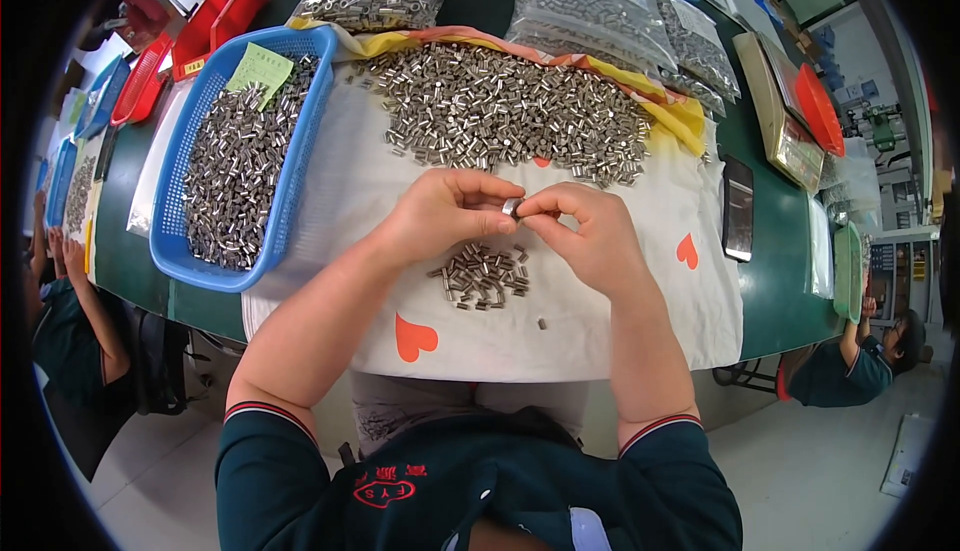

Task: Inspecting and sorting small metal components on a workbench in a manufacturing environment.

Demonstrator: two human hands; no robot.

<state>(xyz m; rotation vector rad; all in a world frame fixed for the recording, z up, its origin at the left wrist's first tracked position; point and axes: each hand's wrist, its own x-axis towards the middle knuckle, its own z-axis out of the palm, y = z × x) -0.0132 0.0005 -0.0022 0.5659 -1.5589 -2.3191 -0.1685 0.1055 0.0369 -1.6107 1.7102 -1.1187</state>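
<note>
Over the middle of the white cloth (560,331) my two hands meet at a small shiny metal piece (511,207). My left hand (448,213) pinches it between thumb and fingers. The fingertips of my right hand (585,229) are pressed together against its right side; whether they hold a second part cannot be made out. Below my hands lies a small heap of short metal cylinders (484,277), and one loose cylinder (542,324) rests apart from it. Beyond my hands spreads a large pile of similar cylinders (520,101).
A blue basket (325,81) full of metal cylinders stands left, with a green note (260,71) on top. Bags of metal parts (590,6) line the back. At right lie a phone (738,208) and a red lid (820,111). Co-workers sit on both sides.
</note>
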